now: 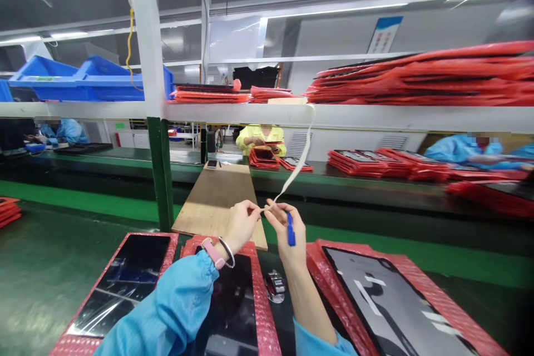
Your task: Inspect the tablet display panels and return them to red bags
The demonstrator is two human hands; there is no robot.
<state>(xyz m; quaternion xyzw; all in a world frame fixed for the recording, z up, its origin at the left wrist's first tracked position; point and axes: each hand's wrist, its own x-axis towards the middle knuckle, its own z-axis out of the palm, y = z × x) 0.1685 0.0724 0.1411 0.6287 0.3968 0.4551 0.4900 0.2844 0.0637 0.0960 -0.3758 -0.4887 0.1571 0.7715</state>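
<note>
A narrow white strip [297,170] hangs from the shelf edge down to my hands. My left hand [242,223] is closed, pinching the strip's lower end between thumb and fingertips. Close beside it, my right hand [287,229] pinches the same strip a little farther along. A blue tool [291,229], pen-like or a small cutter, is tucked in the fingers of my right hand; its tip is hidden. Below my left forearm lies a dark glossy panel [233,295] on red bubble wrap. Right of my right wrist is a grey-backed panel [387,295] with white tabs, on stacked red bubble wrap.
Another dark panel [125,272] lies at left. A small shiny metal object [275,286] sits between my arms. A wooden board [219,194] spans toward the far bench. Overhead, the white shelf [233,113] bears red-wrapped stacks and blue bins [83,79]. Co-workers sit beyond.
</note>
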